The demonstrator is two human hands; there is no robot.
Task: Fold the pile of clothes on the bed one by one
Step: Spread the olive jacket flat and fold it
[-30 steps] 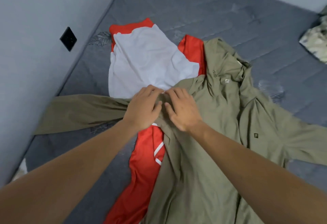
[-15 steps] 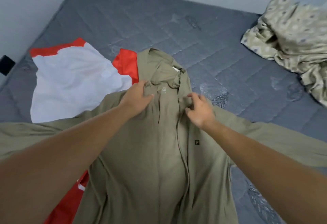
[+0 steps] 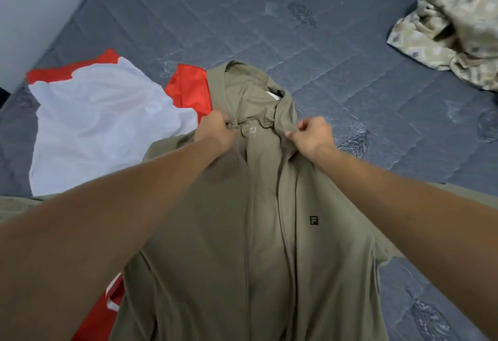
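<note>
The left hand (image 3: 215, 131) and right hand (image 3: 312, 133) each pinch the neck fabric of the olive-green zip hooded jacket (image 3: 242, 232), which lies spread front-up on the grey quilted mattress (image 3: 269, 30). A red-and-white jersey (image 3: 102, 125) lies partly under it at nine o'clock; a crumpled patterned beige cloth (image 3: 452, 22) sits at two o'clock.

So I count three pieces of clothing on the one grey mattress (image 3: 310, 52): one olive hoodie (image 3: 215, 246) spread out front and center, one red and white shirt (image 3: 107, 125) lying partly under it on the left, and one crumpled patterned garment (image 3: 452, 25) off in the far right corner. Two bare hands in view, one left hand (image 3: 215, 131) and one right hand (image 3: 312, 133). The hoodie shows two small square logos, one by the collar and one on the chest.
</note>
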